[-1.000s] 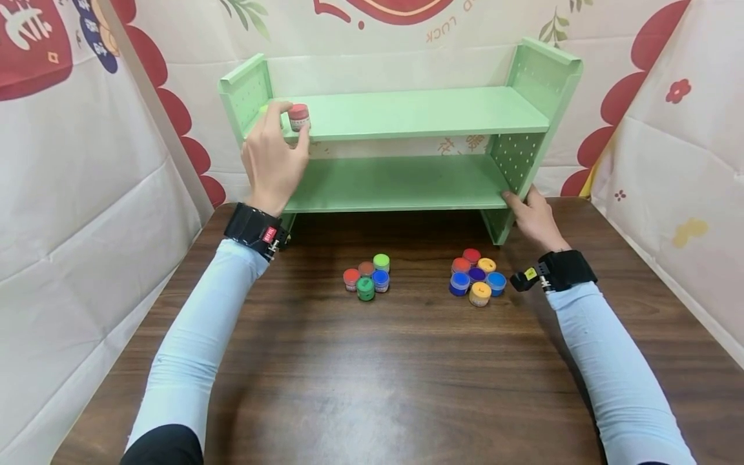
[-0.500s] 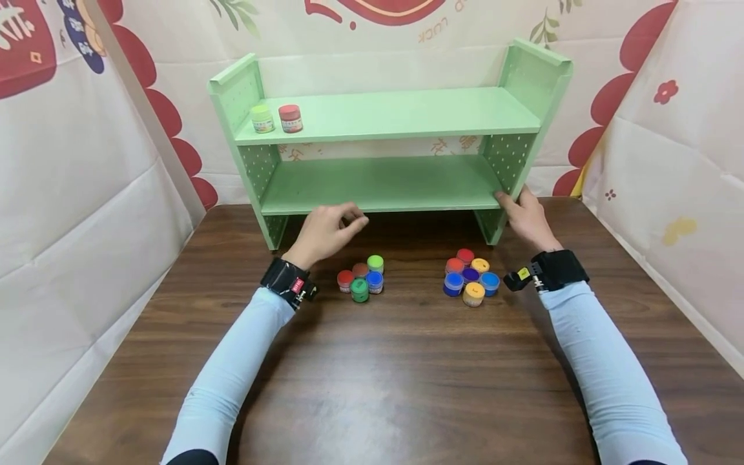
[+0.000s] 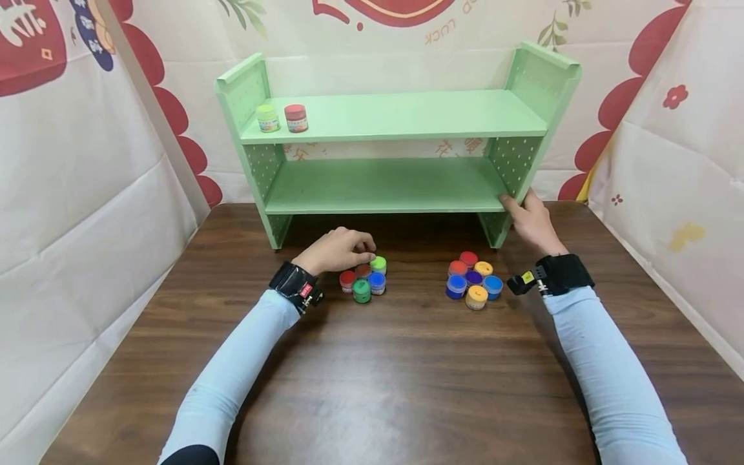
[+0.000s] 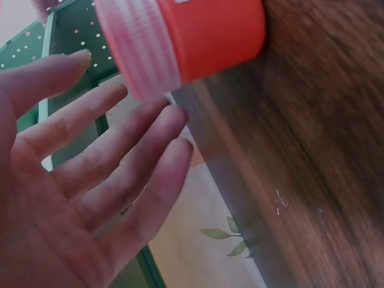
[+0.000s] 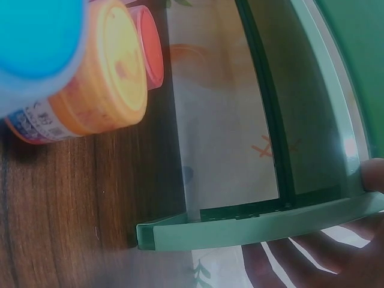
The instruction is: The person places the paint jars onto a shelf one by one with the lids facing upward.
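Note:
Over the left cluster of small paint jars, my left hand (image 3: 337,249) hovers with loosely bent fingers and nothing between them. Its fingertips come right up to the light green jar (image 3: 379,264); below lie brown, blue, green and red lids. The left wrist view shows a red jar (image 4: 219,39) close in front of the spread fingers. My right hand (image 3: 533,223) grips the right side panel of the green two-tier shelf (image 3: 383,184), thumb inside and fingers outside. A light green jar (image 3: 268,119) and a red jar (image 3: 296,119) stand at the upper tier's left end.
Near the right hand, a second cluster of jars stands on the brown wooden table (image 3: 349,374), including a yellow jar (image 3: 476,298) and a light blue jar (image 3: 493,287). Printed white cloth (image 3: 668,161) hangs behind and at both sides.
My left hand has let go of the red jar on the upper tier and come down and right to the left jar cluster. My right hand keeps its grip on the shelf.

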A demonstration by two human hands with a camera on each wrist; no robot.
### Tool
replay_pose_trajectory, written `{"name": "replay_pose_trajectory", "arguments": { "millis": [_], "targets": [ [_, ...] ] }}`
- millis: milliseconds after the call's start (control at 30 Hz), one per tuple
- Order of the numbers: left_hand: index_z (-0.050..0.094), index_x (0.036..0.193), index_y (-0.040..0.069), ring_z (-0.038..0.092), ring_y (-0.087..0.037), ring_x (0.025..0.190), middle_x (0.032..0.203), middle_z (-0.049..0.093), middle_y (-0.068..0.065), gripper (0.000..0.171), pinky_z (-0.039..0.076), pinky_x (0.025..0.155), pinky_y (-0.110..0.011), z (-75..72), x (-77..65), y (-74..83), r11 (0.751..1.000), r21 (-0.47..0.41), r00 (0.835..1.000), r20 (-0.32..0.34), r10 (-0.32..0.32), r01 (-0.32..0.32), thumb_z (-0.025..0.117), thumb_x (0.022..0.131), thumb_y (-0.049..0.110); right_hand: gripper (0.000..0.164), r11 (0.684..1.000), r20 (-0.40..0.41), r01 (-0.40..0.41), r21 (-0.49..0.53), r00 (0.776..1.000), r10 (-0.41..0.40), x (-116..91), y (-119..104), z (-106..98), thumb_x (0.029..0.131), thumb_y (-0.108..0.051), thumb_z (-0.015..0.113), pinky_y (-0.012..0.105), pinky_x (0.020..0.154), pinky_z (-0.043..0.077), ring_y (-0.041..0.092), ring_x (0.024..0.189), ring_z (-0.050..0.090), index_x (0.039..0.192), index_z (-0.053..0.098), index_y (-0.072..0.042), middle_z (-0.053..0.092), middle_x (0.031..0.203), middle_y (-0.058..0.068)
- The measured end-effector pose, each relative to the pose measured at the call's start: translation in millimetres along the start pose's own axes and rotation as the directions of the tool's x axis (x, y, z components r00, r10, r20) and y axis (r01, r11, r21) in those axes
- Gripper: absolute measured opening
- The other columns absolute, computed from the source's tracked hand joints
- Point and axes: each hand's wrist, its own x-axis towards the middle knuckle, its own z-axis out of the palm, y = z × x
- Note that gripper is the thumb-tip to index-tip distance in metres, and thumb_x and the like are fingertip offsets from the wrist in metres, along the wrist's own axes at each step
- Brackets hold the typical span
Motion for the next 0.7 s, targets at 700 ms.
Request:
{"name": "replay_pose_trajectory", "arguments": {
  "millis": [700],
  "targets": [
    [0.071, 0.132, 0.021, 0.060, -0.012, 0.082, 0.113, 0.073, 0.005, 0.029, 0.050, 0.077, -0.031, 11.5, 2.3, 2.0, 0.997, -0.002, 0.993, 0.093, 0.071, -0.071, 0.057, 0.107, 0.028, 0.066, 1.000, -0.007, -0.020, 0.003, 1.000, 0.020, 1.8, -0.1, 2.6, 0.109, -0.048, 0.036, 0.019, 0.084, 0.042, 0.036, 0.127, 0.053, 0.164, 0.024, -0.013, 0.046, 0.155, 0.027]
  ]
}}
